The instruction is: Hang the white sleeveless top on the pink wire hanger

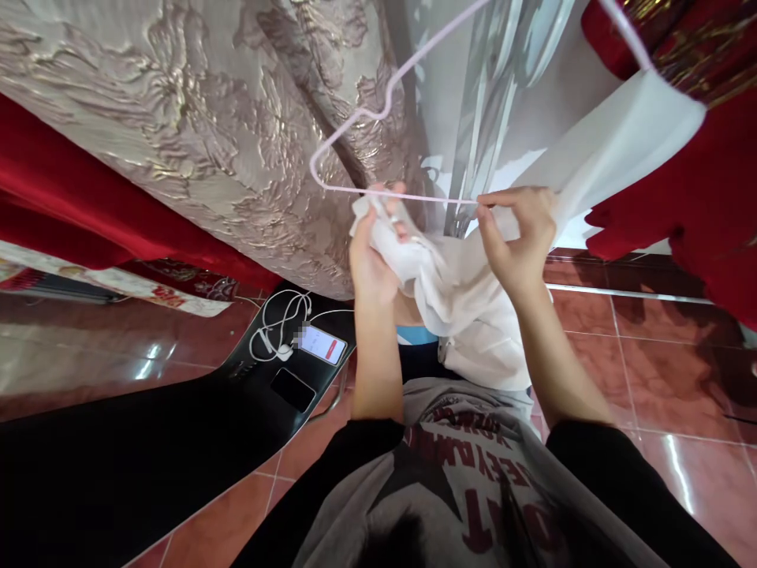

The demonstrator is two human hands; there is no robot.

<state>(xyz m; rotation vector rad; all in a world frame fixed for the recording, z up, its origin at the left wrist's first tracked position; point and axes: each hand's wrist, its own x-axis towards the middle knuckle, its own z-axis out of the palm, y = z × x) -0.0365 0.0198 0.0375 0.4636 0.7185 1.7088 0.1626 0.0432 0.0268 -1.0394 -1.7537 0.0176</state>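
Note:
A thin pale-pink clothes hanger point(434, 199) lies tilted across the upper middle, its near bar running between my hands. My right hand point(526, 233) pinches that bar between thumb and fingertips. My left hand point(375, 256) has its fingers closed on a bunched edge of a white garment point(467, 288), close under the hanger's left corner. The garment drapes down between my forearms, and another part of it hangs over the hanger's right shoulder. Some left fingertips are partly hidden behind the cloth and bar.
A shiny embossed curtain point(195, 118) fills the upper left. On a black bench point(147, 442) lie a lit phone point(322, 345), a dark phone point(293, 390) and a white cable point(266, 331). Red cloth point(698, 205) hangs at right above the tiled floor point(668, 355).

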